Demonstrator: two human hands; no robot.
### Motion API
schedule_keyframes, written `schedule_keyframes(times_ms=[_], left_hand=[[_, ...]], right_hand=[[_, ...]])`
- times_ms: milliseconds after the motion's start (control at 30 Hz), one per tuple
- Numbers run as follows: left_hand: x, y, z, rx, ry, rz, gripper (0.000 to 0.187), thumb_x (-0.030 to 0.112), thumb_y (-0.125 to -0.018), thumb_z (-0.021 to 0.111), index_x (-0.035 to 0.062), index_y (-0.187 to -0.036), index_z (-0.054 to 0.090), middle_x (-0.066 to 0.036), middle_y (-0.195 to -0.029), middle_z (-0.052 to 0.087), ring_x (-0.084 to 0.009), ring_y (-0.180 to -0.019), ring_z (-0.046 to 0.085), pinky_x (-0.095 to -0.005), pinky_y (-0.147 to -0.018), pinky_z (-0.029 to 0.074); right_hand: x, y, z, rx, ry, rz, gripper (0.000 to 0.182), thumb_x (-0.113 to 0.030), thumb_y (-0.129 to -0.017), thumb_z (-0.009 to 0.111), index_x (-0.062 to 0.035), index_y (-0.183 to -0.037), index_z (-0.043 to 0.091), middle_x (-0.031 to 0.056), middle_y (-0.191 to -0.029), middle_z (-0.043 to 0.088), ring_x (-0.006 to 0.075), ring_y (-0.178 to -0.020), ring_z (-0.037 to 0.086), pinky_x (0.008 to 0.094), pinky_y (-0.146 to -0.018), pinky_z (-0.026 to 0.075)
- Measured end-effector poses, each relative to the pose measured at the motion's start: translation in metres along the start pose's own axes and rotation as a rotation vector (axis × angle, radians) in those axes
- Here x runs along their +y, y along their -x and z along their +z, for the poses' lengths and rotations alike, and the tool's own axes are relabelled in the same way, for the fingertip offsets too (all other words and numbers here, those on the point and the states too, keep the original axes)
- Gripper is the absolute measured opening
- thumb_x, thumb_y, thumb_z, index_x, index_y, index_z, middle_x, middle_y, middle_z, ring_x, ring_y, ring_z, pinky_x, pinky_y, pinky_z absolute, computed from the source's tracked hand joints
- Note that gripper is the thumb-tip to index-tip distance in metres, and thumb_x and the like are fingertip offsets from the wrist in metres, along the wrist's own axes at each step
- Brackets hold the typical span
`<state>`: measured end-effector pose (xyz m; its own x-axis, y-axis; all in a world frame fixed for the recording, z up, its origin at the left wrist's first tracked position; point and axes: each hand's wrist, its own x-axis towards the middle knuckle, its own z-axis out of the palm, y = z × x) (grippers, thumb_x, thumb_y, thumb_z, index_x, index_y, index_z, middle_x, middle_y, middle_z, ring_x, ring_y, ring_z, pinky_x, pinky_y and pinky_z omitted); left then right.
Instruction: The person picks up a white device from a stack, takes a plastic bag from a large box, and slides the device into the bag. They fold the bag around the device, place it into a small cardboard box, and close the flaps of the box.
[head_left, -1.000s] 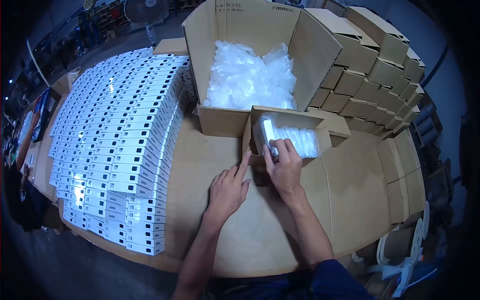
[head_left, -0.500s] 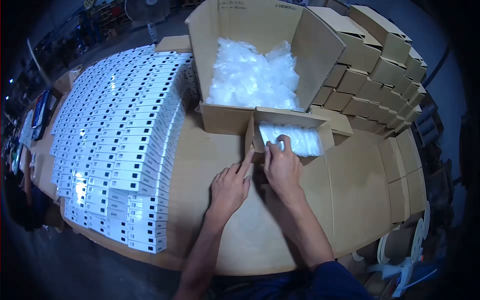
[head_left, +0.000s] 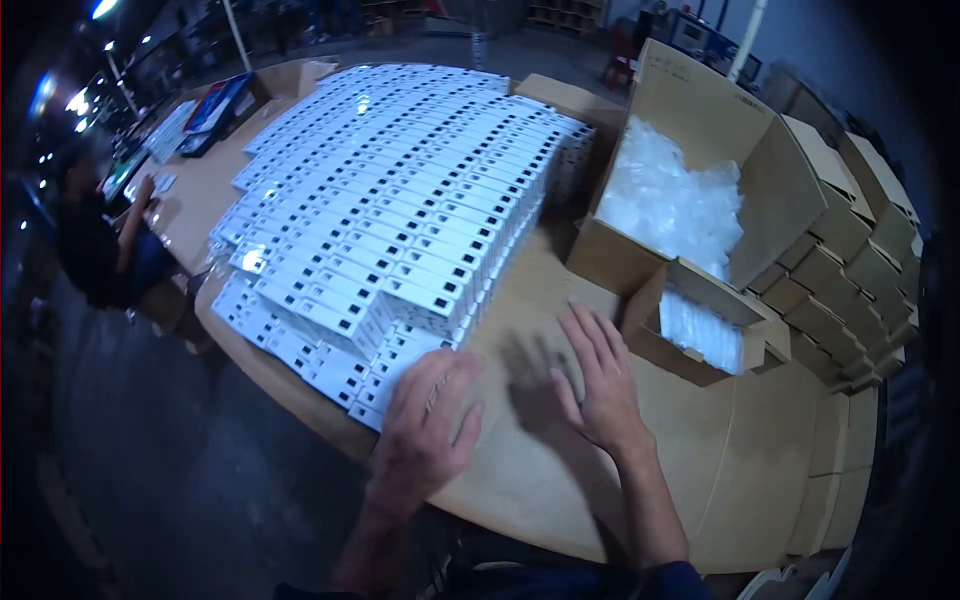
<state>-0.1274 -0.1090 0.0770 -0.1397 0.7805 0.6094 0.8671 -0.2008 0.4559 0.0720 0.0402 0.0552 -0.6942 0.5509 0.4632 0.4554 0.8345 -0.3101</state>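
My left hand [head_left: 425, 425] is over the near right corner of the stacked white boxes [head_left: 400, 220], its fingers apart and nothing in it. Whether it touches them I cannot tell. To its right, my right hand [head_left: 600, 385] hovers above the brown tabletop [head_left: 520, 440], fingers spread and empty, casting a shadow to its left. Beyond that hand stands a small open carton [head_left: 672, 343], holding a row of clear-wrapped items [head_left: 700, 332]. Behind it, a large open carton [head_left: 790, 200] contains a heap of clear plastic bags [head_left: 670, 195].
Brown cartons [head_left: 835, 270] are stacked at the right, with more flat-sided ones [head_left: 828, 450] along the table's right edge. At the far left a person [head_left: 100, 230] sits by another table [head_left: 205, 200] bearing a dark blue tray [head_left: 215, 108].
The view has swung left. Both hands have left the small carton; my left hand moved to the white boxes, and my right hand opened and drew back from the wrapped items.
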Motion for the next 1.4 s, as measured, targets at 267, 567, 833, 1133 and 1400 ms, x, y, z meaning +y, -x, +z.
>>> schedule_keyframes(times_ms=[267,567,833,1133,1400], left_hand=[[-0.051,-0.023,-0.011,-0.061,-0.251,0.003,0.055,0.005,-0.088,0.073,-0.0006,-0.139,0.056,-0.019,-0.137,0.058,-0.0387,-0.131,0.055,-0.0489,-0.109,0.045],[-0.066,-0.015,-0.007,-0.013,-0.258,0.063,0.047,0.000,-0.084,0.071,0.0018,-0.131,0.065,-0.014,-0.122,0.060,-0.0320,-0.116,0.060,-0.0444,-0.098,0.050],[-0.053,-0.013,-0.014,-0.007,-0.229,0.077,0.041,-0.007,-0.074,0.076,0.0026,-0.114,0.072,-0.009,-0.115,0.063,-0.0308,-0.110,0.062,-0.0468,-0.094,0.050],[0.010,0.014,0.040,0.114,0.145,0.088,0.039,-0.011,-0.071,0.077,0.0064,-0.105,0.068,-0.011,-0.117,0.062,-0.0358,-0.117,0.060,-0.0517,-0.103,0.051],[0.064,-0.088,0.085,-0.251,0.526,0.084,0.034,0.001,-0.080,0.081,0.0074,-0.112,0.070,-0.014,-0.119,0.063,-0.0344,-0.114,0.063,-0.0431,-0.098,0.054]], right_hand=[[-0.037,-0.078,0.033,-0.133,0.022,-0.184,0.075,-0.009,-0.083,0.073,-0.0140,-0.153,0.046,0.0085,-0.162,0.041,0.0396,-0.144,0.041,0.0515,-0.113,0.040],[-0.037,-0.075,0.047,-0.125,-0.059,-0.146,0.073,-0.005,-0.083,0.071,-0.0136,-0.151,0.048,0.0115,-0.164,0.037,0.0404,-0.146,0.039,0.0522,-0.114,0.040],[-0.036,-0.060,0.022,-0.056,-0.166,-0.050,0.082,-0.001,-0.085,0.065,-0.0115,-0.160,0.035,0.0201,-0.162,0.035,0.0437,-0.144,0.040,0.0504,-0.117,0.036],[-0.014,0.027,-0.056,-0.374,-1.238,0.544,0.063,-0.021,-0.107,0.058,-0.0127,-0.163,0.031,0.0149,-0.129,0.060,0.0180,-0.094,0.064,0.0310,-0.081,0.057],[0.049,0.035,-0.059,0.228,-1.283,0.548,0.025,-0.011,-0.108,0.054,-0.0025,-0.131,0.062,0.0056,-0.116,0.065,0.0107,-0.103,0.063,0.0269,-0.086,0.056]])
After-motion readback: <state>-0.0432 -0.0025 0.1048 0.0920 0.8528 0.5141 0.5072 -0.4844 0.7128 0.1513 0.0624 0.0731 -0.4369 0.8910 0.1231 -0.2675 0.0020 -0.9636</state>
